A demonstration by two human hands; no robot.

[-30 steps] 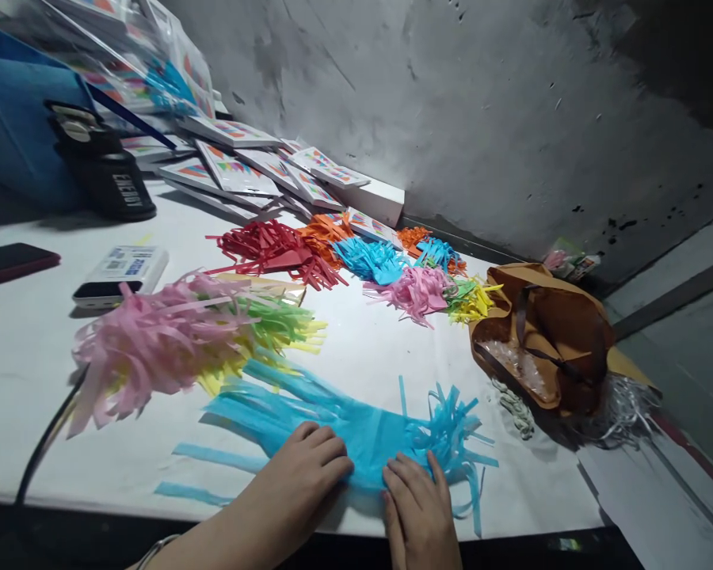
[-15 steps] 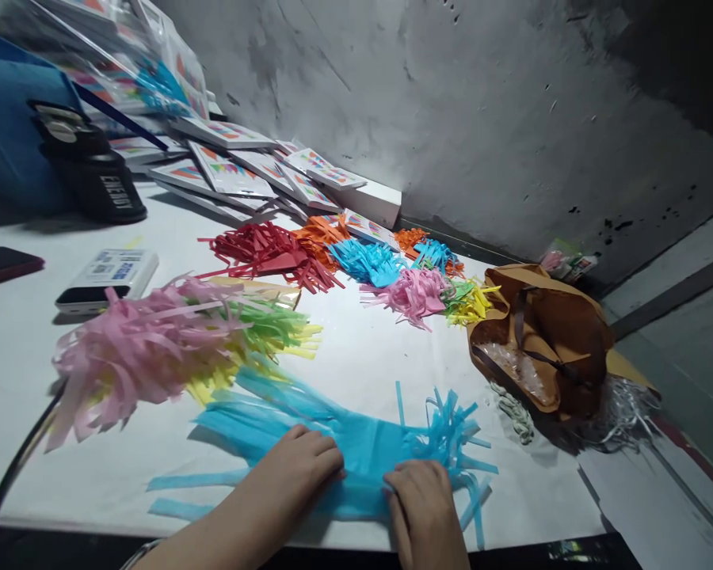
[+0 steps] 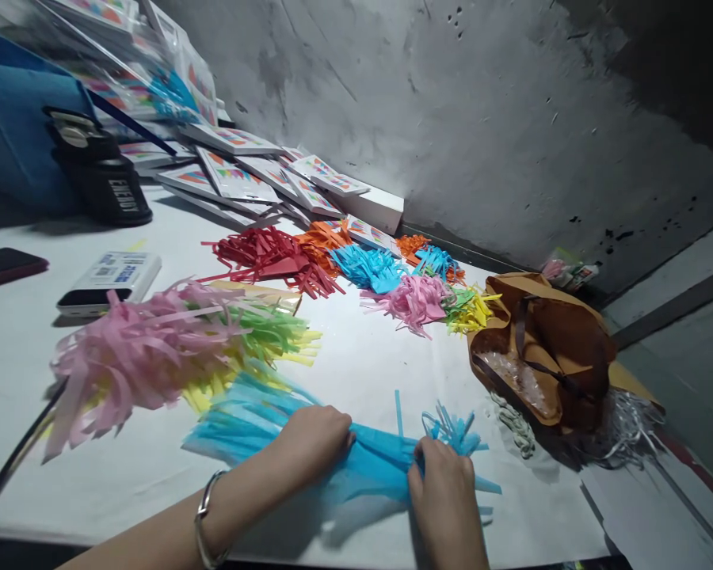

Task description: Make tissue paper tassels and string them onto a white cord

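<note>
Blue fringed tissue paper (image 3: 368,463) stretches between my two hands near the table's front edge, its middle gathered into folds and partly lifted. My left hand (image 3: 318,439), with a silver bracelet on the wrist, is closed around the middle of the paper. My right hand (image 3: 445,479) pinches it close to the short fringe on the right. Long blue strips fan out to the left. Beside them lies a pile of pink tissue fringe (image 3: 142,344), with green fringe (image 3: 270,328) and yellow strips at its right side. The fingertips are partly hidden by the hands.
Red fringe (image 3: 273,257), orange, blue and pink bundles lie farther back. Behind them are flat printed packs (image 3: 238,178). A black bottle (image 3: 104,178), a white power bank (image 3: 110,283) and a phone (image 3: 9,267) are on the left. An open brown bag (image 3: 547,348) stands right.
Both hands have moved up and slightly right with the blue paper. The paper was spread flatter; now it is gathered and raised between them.
</note>
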